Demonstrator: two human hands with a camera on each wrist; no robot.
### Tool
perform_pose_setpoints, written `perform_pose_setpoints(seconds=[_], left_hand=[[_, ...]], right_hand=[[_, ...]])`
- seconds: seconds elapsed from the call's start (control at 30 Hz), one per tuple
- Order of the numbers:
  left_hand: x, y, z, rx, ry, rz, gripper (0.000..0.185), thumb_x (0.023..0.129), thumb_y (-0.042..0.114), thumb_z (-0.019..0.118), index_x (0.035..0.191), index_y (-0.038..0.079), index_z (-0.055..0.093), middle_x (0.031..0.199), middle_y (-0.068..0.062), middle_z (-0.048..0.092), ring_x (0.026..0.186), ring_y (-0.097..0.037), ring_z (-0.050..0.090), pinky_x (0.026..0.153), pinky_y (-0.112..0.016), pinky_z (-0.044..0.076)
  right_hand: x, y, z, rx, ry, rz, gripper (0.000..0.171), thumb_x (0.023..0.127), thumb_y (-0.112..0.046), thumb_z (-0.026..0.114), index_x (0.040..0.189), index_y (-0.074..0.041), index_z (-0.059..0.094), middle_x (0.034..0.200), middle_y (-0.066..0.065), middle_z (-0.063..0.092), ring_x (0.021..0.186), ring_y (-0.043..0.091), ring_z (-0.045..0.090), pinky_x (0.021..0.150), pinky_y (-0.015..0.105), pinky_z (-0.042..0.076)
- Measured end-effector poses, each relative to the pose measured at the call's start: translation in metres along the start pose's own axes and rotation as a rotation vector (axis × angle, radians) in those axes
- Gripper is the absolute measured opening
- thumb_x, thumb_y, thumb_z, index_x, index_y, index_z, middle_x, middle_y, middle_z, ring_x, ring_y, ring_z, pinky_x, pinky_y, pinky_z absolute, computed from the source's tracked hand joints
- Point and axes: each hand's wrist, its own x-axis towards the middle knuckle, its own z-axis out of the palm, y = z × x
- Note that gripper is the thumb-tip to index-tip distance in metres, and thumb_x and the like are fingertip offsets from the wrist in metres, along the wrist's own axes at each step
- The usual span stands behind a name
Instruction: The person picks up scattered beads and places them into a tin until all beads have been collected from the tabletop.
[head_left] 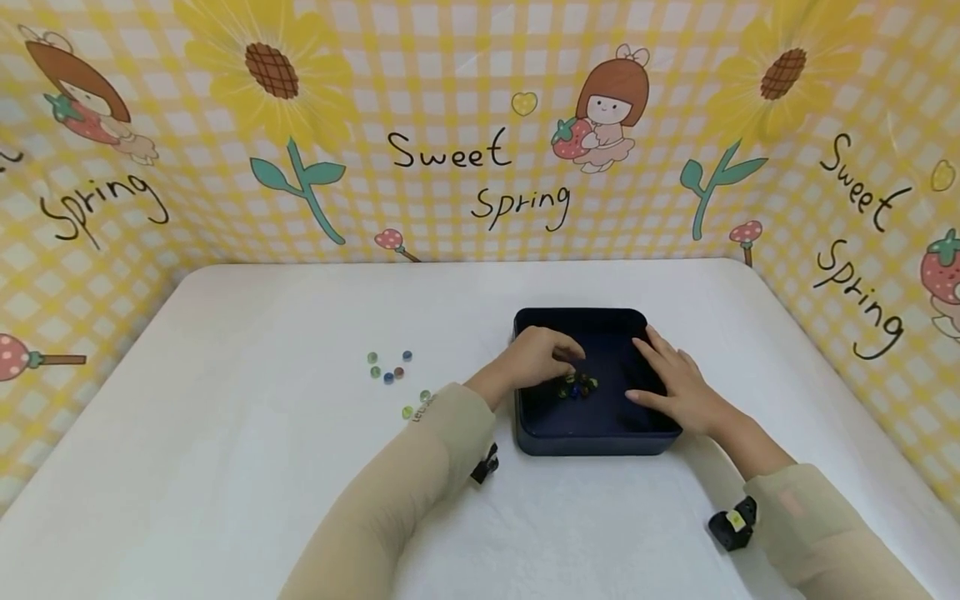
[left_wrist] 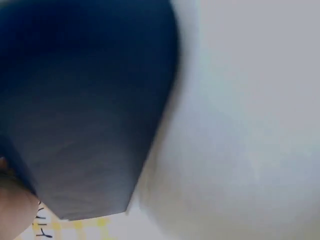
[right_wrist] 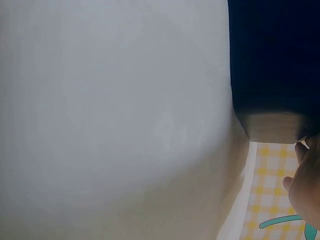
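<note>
A dark blue rectangular box (head_left: 600,445) stands right of the middle of the white table, its open top facing up. Over its left rim reaches my left hand (head_left: 534,354), fingers bent loosely with a gap to the thumb and nothing visible between them. Just below those fingertips, several glass marbles (head_left: 579,387) lie clustered on the box floor. My right hand (head_left: 678,390) rests across the right rim, fingers spread and fairly straight, thumb tip inside. Both wrist views show mainly the box's outside (left_wrist: 90,130) and little of each hand.
Left of the box, several green, blue and brownish marbles (head_left: 388,378) lie loose on the white tabletop (head_left: 225,433). Two more green marbles (head_left: 407,412) sit close to the left sleeve. A yellow checked cloth (head_left: 450,83) encloses the table's back and sides.
</note>
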Motion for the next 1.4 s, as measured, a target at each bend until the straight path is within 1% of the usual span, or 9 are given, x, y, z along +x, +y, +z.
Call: perform_pose_setpoints(seconds=[0.07,0.13,0.37,0.6,0.77,0.97,1.03,1.1,1.4], left_hand=[[-0.004,0.0,-0.004,-0.064,0.012,-0.01,0.024,0.081,0.012,0.061,0.106,0.012,0.062,0.103,0.004,0.06,0.093,-0.006,0.055,0.072,-0.015,0.044],[-0.008,-0.001,-0.008,-0.086,0.026,-0.001,0.025,0.081,0.013,0.061,0.106,0.013,0.061,0.103,0.003,0.06,0.092,-0.006,0.055,0.072,-0.015,0.044],[-0.029,-0.002,-0.024,-0.176,0.073,-0.008,0.025,0.081,0.012,0.061,0.107,0.011,0.06,0.104,-0.005,0.06,0.091,-0.008,0.056,0.072,-0.017,0.045],[-0.047,-0.004,-0.034,-0.209,0.12,-0.026,0.025,0.08,0.013,0.062,0.105,0.012,0.061,0.103,-0.005,0.06,0.089,-0.007,0.056,0.071,-0.018,0.046],[-0.059,-0.006,-0.037,-0.242,0.129,-0.04,0.025,0.08,0.012,0.062,0.105,0.01,0.061,0.102,-0.006,0.06,0.087,-0.008,0.056,0.07,-0.019,0.047],[-0.074,-0.01,-0.042,-0.235,0.147,-0.049,0.025,0.08,0.012,0.062,0.105,0.009,0.061,0.101,-0.003,0.06,0.087,-0.008,0.056,0.071,-0.02,0.047],[-0.078,-0.012,-0.043,-0.231,0.154,-0.062,0.024,0.08,0.012,0.063,0.104,0.009,0.062,0.1,-0.001,0.06,0.088,-0.009,0.057,0.071,-0.02,0.047],[-0.082,-0.015,-0.045,-0.243,0.157,-0.069,0.025,0.08,0.012,0.063,0.104,0.008,0.062,0.101,-0.002,0.06,0.089,-0.011,0.057,0.072,-0.021,0.047],[-0.1,-0.03,-0.052,-0.256,0.183,-0.108,0.024,0.079,0.013,0.064,0.102,0.009,0.062,0.1,-0.002,0.061,0.093,-0.017,0.057,0.076,-0.023,0.046]], right_hand=[[0.0,0.0,0.0,-0.003,0.003,0.0,0.075,0.085,-0.038,0.052,0.138,-0.002,0.012,0.142,0.018,-0.004,0.127,0.035,0.002,0.097,0.054,-0.001],[0.001,0.0,0.001,-0.001,0.001,0.0,0.075,0.085,-0.038,0.052,0.138,-0.002,0.012,0.142,0.018,-0.004,0.127,0.036,0.002,0.097,0.054,-0.002],[0.001,0.001,0.001,0.006,-0.003,0.001,0.076,0.084,-0.038,0.053,0.138,-0.002,0.012,0.142,0.017,-0.005,0.127,0.036,0.002,0.097,0.054,-0.002],[0.001,0.002,0.0,0.008,0.004,-0.007,0.076,0.085,-0.038,0.053,0.138,-0.002,0.012,0.142,0.017,-0.005,0.127,0.036,0.002,0.097,0.054,-0.002],[0.001,0.001,0.001,0.011,0.005,-0.009,0.076,0.084,-0.038,0.053,0.137,-0.002,0.013,0.142,0.018,-0.004,0.127,0.036,0.002,0.097,0.053,-0.002],[0.0,0.001,0.002,0.015,0.007,-0.007,0.075,0.084,-0.038,0.053,0.137,-0.001,0.014,0.142,0.018,-0.003,0.127,0.037,0.002,0.097,0.054,-0.002],[-0.001,0.001,0.002,0.016,0.008,-0.005,0.075,0.084,-0.038,0.053,0.137,-0.001,0.014,0.142,0.018,-0.003,0.127,0.037,0.003,0.097,0.054,-0.002],[-0.001,0.001,0.002,0.019,0.007,-0.004,0.075,0.084,-0.038,0.053,0.137,-0.001,0.014,0.142,0.018,-0.004,0.127,0.036,0.002,0.097,0.054,-0.002],[0.0,0.0,0.001,0.022,0.005,-0.008,0.075,0.084,-0.037,0.053,0.137,-0.001,0.013,0.142,0.018,-0.004,0.127,0.037,0.002,0.097,0.054,-0.002]])
